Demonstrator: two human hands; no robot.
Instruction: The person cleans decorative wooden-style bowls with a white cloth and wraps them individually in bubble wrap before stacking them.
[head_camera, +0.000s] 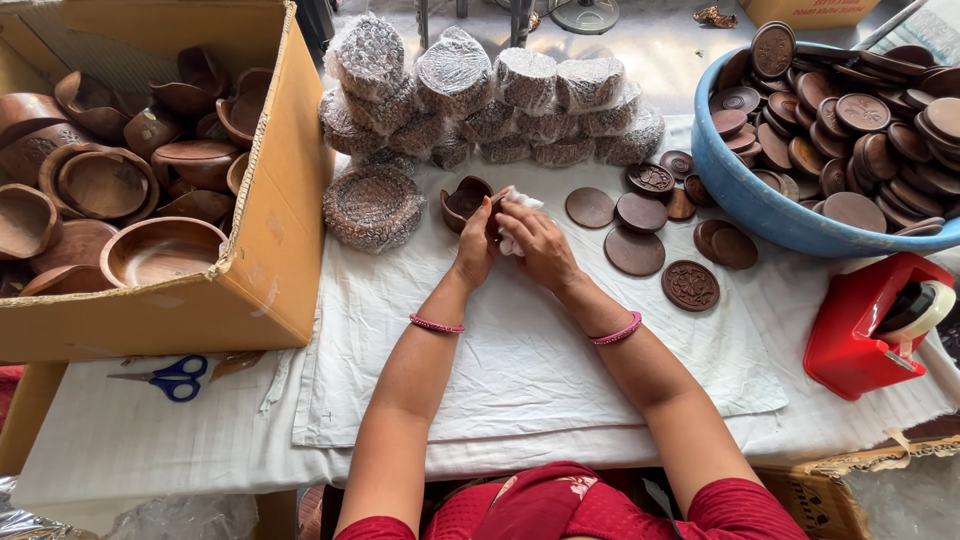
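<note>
1. Small wooden bowl (466, 200), tilted on edge on the white cloth (520, 360) over the tabletop, just in front of the bubble-wrapped stacks (490, 100); clasped by the left hand (476, 245), fingers curled around its rim.
2. Right hand (535, 245) closed on a scrap of white rag (515, 222), pressed against the bowl's side. Likely a wiping step.
3. Risk of a slip: bowl held only at the rim and standing on edge, so a hard push from the rag could roll it out of the grip, toward the wrapped stacks or onto the cloth.
4. Risk of a knock: loose round wooden lids (634, 250) lying just beside the right wrist, easily swept aside by a wide wiping stroke.
5. Blue basin (745, 195) heaped with lids, close on the right; red tape dispenser (865, 325) near the right elbow, apt to be nudged toward the tabletop's edge.
6. Inside of the bowl partly hidden by fingers, so any missed patch impossible to judge.
</note>
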